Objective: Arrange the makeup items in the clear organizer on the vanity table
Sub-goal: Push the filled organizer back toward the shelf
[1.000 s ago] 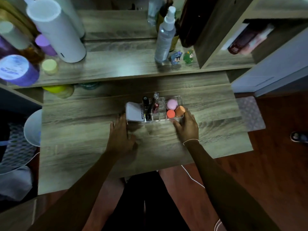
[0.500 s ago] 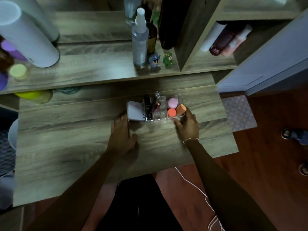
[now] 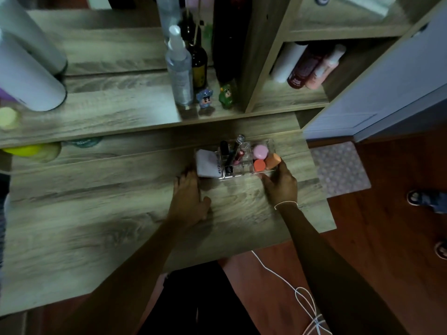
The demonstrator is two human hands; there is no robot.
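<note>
The clear organizer stands on the wooden vanity table, toward its far right. It holds a white compact at the left, dark lipstick tubes in the middle, and a pink sponge, a red-orange sponge and an orange sponge at the right. My left hand lies flat on the table, fingertips at the organizer's front left corner. My right hand touches the organizer's front right corner, fingers against its side.
A raised shelf behind carries a spray bottle, dark bottles, two small figurines, and a large white cylinder at the left. A side cubby holds bottles. A white cord hangs from my right wrist. A mat lies on the floor.
The view has shifted, so the table and organizer sit further right in frame. Both hands stay at the organizer's front corners; the organizer's contents look the same.
</note>
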